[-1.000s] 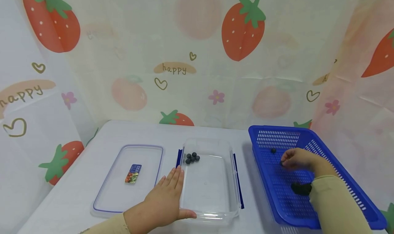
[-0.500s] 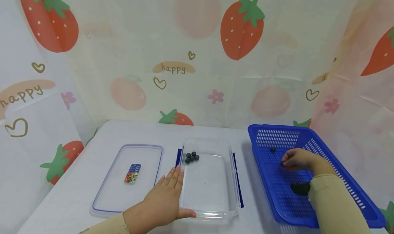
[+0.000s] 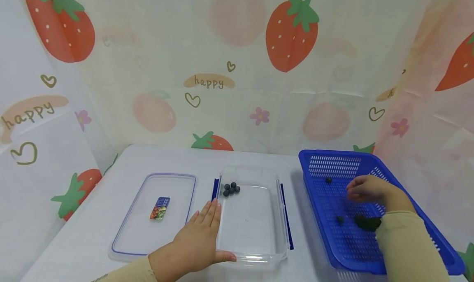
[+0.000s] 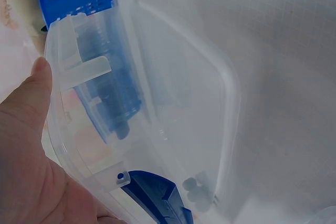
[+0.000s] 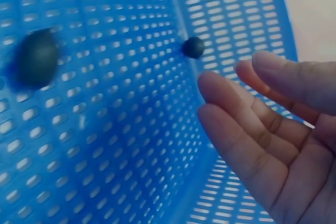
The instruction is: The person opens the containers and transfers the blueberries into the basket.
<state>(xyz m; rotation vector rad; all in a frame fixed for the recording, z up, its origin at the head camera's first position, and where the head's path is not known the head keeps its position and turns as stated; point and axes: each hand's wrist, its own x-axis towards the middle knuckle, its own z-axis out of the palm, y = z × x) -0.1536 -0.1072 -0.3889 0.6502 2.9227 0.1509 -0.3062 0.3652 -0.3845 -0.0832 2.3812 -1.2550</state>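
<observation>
In the head view, my left hand (image 3: pixel 194 236) lies with straight fingers along the left side of a clear plastic container (image 3: pixel 246 258), thumb at its front edge. Several blueberries (image 3: pixel 231 189) sit together in the container's far left corner. My right hand (image 3: pixel 366 190) is over the blue plastic basket (image 3: pixel 318 216); in the right wrist view its fingers (image 5: pixel 226 135) are apart from the thumb, with nothing between them. Inside the basket are one blueberry (image 3: pixel 328 180) near the far wall, another (image 3: pixel 340 220) nearer, and a dark, elongated clump (image 3: pixel 366 223) partly behind the sleeve.
A clear lid (image 3: pixel 127 216) with a blue seal and a colourful label (image 3: pixel 160 208) lies left of the container. Blue clips (image 3: pixel 286 220) hang at the container's sides. A strawberry-print cloth (image 3: pixel 244 88) stands behind the white table.
My right hand has let go of a blueberry and drawn back slightly to the right; the berry now lies nearer the front of the basket. My left hand has stayed put.
</observation>
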